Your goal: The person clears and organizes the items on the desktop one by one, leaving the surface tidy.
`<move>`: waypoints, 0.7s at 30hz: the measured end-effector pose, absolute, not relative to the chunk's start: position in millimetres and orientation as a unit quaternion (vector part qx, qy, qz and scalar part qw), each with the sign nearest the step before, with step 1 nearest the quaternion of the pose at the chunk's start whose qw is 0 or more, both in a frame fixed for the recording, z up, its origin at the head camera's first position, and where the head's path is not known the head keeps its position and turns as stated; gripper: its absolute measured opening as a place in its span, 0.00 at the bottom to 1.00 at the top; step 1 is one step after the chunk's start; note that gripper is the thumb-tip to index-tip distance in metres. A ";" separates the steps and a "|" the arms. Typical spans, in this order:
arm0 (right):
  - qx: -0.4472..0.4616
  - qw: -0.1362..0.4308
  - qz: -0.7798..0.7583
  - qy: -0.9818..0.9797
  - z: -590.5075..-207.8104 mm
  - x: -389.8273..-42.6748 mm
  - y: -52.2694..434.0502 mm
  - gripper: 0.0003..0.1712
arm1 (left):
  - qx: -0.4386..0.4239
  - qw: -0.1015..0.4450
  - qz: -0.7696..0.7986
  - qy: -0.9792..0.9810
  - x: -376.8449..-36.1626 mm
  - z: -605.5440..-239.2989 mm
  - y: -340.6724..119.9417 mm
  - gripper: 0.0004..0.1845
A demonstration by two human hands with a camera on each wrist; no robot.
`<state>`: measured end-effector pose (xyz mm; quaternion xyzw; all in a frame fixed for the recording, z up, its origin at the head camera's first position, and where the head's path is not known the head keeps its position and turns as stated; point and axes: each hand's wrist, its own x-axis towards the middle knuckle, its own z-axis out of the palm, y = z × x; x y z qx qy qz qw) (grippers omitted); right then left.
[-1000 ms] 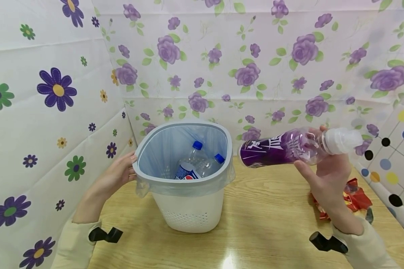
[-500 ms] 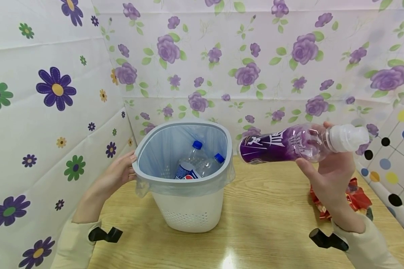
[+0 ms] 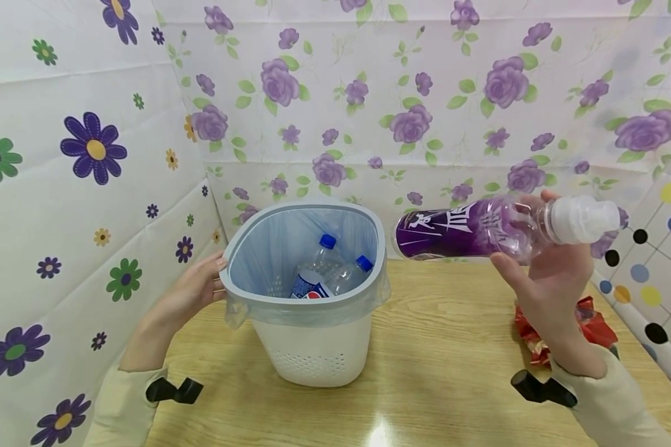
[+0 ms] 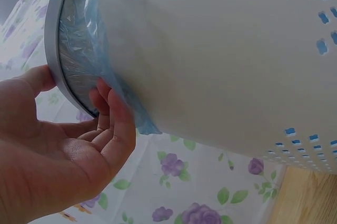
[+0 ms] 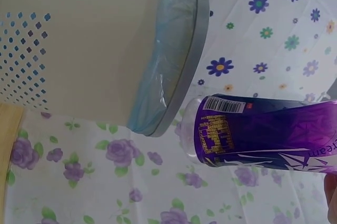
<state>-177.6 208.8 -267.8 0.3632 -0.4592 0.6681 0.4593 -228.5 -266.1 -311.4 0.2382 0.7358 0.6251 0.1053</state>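
Observation:
My right hand (image 3: 556,279) grips a clear plastic bottle (image 3: 442,234) with a purple label and white cap, near its neck. It lies nearly level in the air, its base pointing left toward the trash can (image 3: 313,347) and apart from it. With thumb and curled fingers, my left hand (image 4: 73,150) holds the can's grey rim (image 4: 51,34) on its left side. A light-blue bag (image 3: 268,248) lines the can and folds over the rim. Inside lie two clear bottles with blue caps (image 3: 328,241) and a blue Pepsi label (image 3: 312,287).
A crumpled red wrapper (image 3: 593,323) lies on the wooden table (image 3: 436,372) at the right, partly behind my right wrist. Floral sheets (image 3: 335,93) hang at the back and left, and a dotted surface (image 3: 657,267) borders the right.
My right hand has raised the purple-labelled bottle and shifted it slightly to the right, nearly levelling it. My left hand and the trash can have stayed in place.

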 end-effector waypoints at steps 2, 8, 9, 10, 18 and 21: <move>0.361 0.462 0.667 -0.460 -266.3 -177.9 207.2 0.43 | 0.236 0.104 0.624 0.738 -228.1 -311.2 -266.2 0.29; 0.361 0.471 0.668 -0.450 -259.7 -177.4 200.3 0.43 | 0.236 0.107 0.622 0.739 -227.7 -311.2 -266.2 0.29; 0.362 0.472 0.669 -0.446 -258.5 -177.6 199.0 0.44 | 0.237 0.107 0.623 0.738 -227.7 -311.3 -266.3 0.29; 0.364 0.472 0.669 -0.443 -257.5 -178.0 197.7 0.44 | 0.238 0.107 0.623 0.738 -227.6 -311.4 -266.5 0.29; 0.371 0.463 0.681 -0.430 -252.8 -183.2 189.3 0.46 | 0.239 0.108 0.628 0.733 -228.2 -310.7 -266.8 0.29; 0.376 0.451 0.684 -0.434 -251.1 -184.3 186.1 0.46 | 0.236 0.109 0.627 0.735 -228.5 -310.1 -266.9 0.30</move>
